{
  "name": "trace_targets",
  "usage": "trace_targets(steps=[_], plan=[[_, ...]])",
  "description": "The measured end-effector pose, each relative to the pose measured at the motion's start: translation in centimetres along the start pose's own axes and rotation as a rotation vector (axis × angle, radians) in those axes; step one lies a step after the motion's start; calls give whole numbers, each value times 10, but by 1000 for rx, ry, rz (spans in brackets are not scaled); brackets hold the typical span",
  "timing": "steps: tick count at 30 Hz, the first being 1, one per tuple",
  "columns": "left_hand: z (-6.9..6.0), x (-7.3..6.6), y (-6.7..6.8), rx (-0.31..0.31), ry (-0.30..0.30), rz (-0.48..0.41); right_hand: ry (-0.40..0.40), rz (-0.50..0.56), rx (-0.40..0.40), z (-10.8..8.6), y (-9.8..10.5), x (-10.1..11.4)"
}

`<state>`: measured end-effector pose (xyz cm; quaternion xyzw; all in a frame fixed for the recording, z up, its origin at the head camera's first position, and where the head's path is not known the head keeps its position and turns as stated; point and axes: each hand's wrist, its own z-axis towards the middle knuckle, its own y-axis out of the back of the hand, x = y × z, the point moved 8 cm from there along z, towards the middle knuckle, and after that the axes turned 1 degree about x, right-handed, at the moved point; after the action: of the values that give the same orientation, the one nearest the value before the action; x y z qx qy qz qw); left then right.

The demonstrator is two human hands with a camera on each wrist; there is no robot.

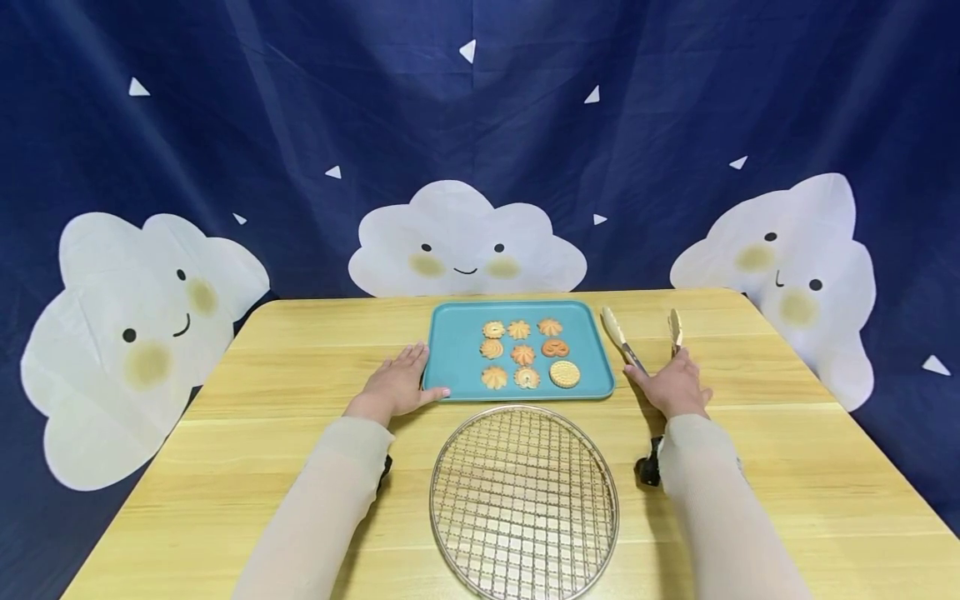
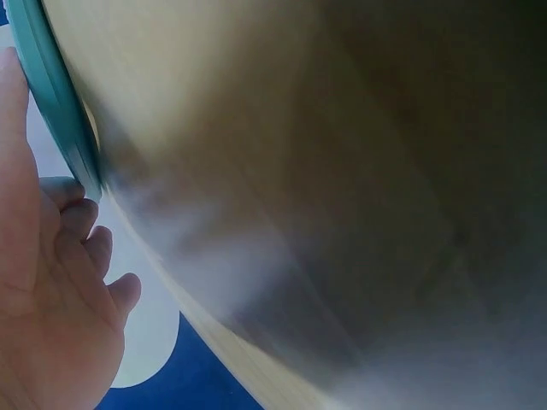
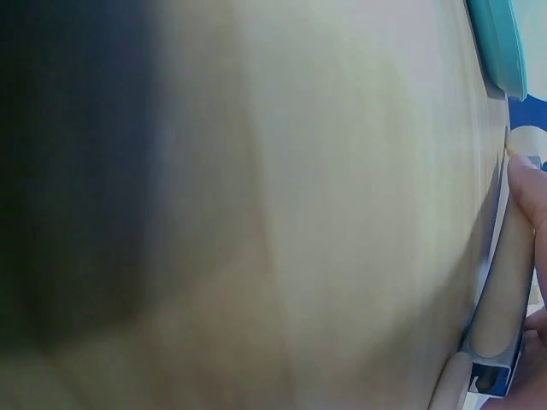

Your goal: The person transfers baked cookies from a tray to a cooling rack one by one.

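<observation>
A teal rectangular tray (image 1: pixel 457 350) lies at the back of the table, bearing several cookies (image 1: pixel 522 355), some flower-shaped, one pretzel-shaped and one round. My left hand (image 1: pixel 397 385) rests along the tray's left side, its thumb at the near left corner. In the left wrist view its fingers (image 2: pixel 100 249) touch the tray's edge. To the right of the tray lie tongs (image 1: pixel 632 357) with beige tips, their arms spread apart. My right hand (image 1: pixel 672 388) holds them by the handle end. The right wrist view shows the tongs' beige-and-metal handle (image 3: pixel 502 299) beside the thumb; most fingers are cut off.
A round wire rack (image 1: pixel 525 500) lies in front of the tray, between my forearms. The wooden table (image 1: pixel 285 358) ends just behind the tray. A dark blue cloth (image 1: pixel 300 100) with smiling clouds hangs beyond it.
</observation>
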<state>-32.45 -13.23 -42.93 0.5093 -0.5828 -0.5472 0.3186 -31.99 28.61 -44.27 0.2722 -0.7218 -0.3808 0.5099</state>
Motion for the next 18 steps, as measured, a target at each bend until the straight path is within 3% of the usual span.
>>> trace_targets(steps=[18], plan=[[-1, -1, 1, -4, -10, -3, -3, -30, -88, -1, 12, 6]])
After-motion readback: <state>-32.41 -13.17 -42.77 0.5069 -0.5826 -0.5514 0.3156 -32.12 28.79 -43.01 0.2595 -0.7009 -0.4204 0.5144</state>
